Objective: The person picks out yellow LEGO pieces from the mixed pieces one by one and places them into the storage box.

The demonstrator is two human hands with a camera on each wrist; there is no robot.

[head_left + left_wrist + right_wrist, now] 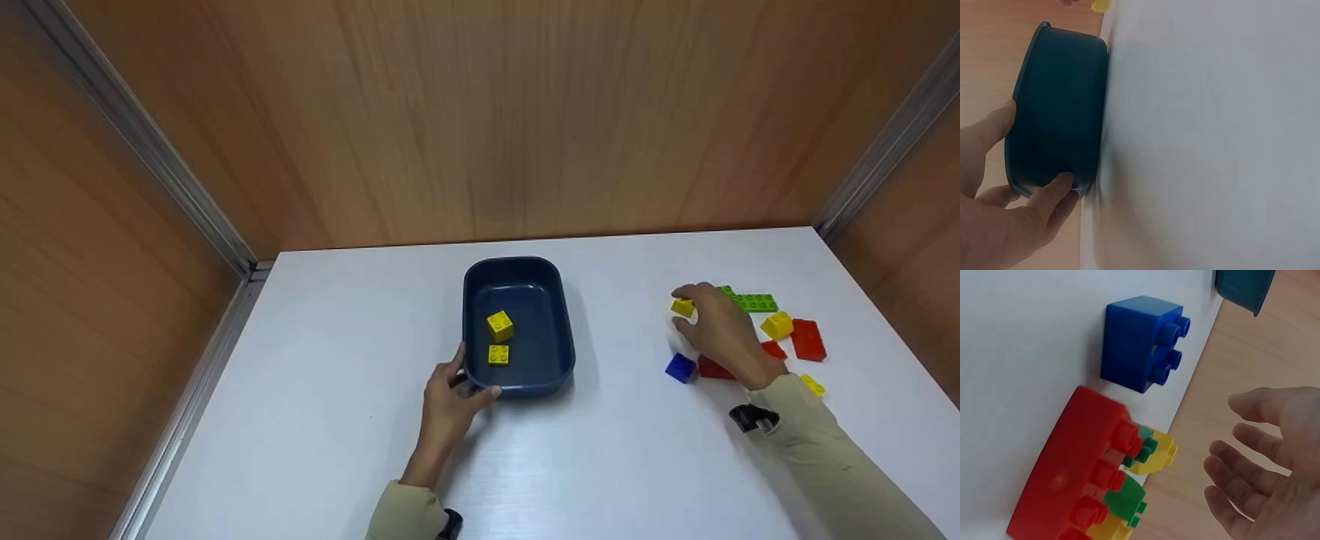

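Note:
A dark blue tray (556,330) stands mid-table with two yellow bricks in it, a taller one (500,328) and a flatter one (499,355). My left hand (448,401) grips its near left corner; in the left wrist view the thumb lies at the rim of the tray (1058,107) and fingers bend round the end. At the right, my right hand (720,330) is over the loose bricks, nearest to a yellow brick (682,307). In the right wrist view this hand (1275,461) has parted fingers with nothing between them. A blue brick (680,368) lies close by.
Around the right hand lie a green brick (756,303), a yellow brick (777,325), a flat red brick (808,340) and a small yellow one (812,385). A long red brick (1067,467) is partly under the forearm in the head view. Wooden panels (525,120) border the white table (300,420).

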